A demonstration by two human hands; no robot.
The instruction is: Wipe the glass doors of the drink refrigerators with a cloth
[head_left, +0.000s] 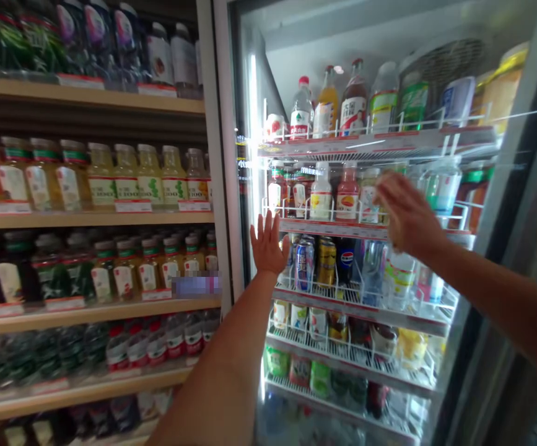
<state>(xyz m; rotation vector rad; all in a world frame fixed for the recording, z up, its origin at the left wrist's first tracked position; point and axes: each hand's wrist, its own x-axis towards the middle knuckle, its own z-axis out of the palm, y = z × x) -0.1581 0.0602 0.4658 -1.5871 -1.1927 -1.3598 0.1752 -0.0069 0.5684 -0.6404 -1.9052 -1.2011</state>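
My left hand (269, 245) is raised with its fingers spread, palm toward the left side of a lit drinks fridge (361, 230). It overlaps the second shelf's wire rail, and I cannot tell whether it touches glass. My right hand (410, 214) is up in front of the fridge's second shelf, blurred, its fingers pointing left and bent. Whether anything is in it cannot be made out. Near it stand a pink bottle (347, 193) and a bottle with a white and yellow label (321, 192). Below, a blue can (304, 265) and a gold can (326, 262) stand on the third shelf.
Left of the fridge, wooden shelves (87, 218) carry rows of juice bottles (147, 176) and red-capped bottles (157, 344). A metal frame (222, 155) parts them from the fridge. On the fridge's top shelf are a red-capped water bottle (300, 111) and an orange drink bottle (326, 105).
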